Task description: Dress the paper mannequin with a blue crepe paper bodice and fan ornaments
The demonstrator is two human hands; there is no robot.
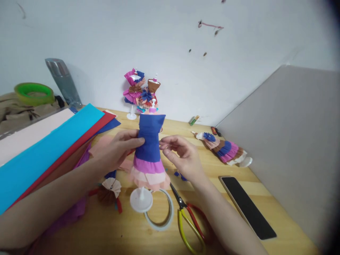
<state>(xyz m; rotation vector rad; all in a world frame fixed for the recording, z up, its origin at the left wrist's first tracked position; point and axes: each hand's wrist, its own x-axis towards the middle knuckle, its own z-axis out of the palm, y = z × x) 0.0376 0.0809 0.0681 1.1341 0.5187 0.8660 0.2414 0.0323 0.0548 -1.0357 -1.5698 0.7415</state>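
In the head view a small dress-form mannequin (150, 138) wears a blue wrapped top over a pink and peach ruffled skirt. It tilts slightly above the table on its white stand. My left hand (122, 147) is closed around its left side, thumb across the blue paper. My right hand (183, 154) is beside the waist on the right, fingers bent and apart. Whether its fingertips touch the paper I cannot tell. Below are a roll of tape (171, 216), partly behind the stand's base, and scissors (182, 205) with red and yellow handles.
Crepe paper sheets (53, 145) cover the left side. Two dressed mannequins (134, 90) stand against the wall; another mannequin (225, 150) lies at right. A phone (247, 207) lies front right. A paper rosette (111, 187), green tape roll (34, 94) and bottle (63, 83) are at left.
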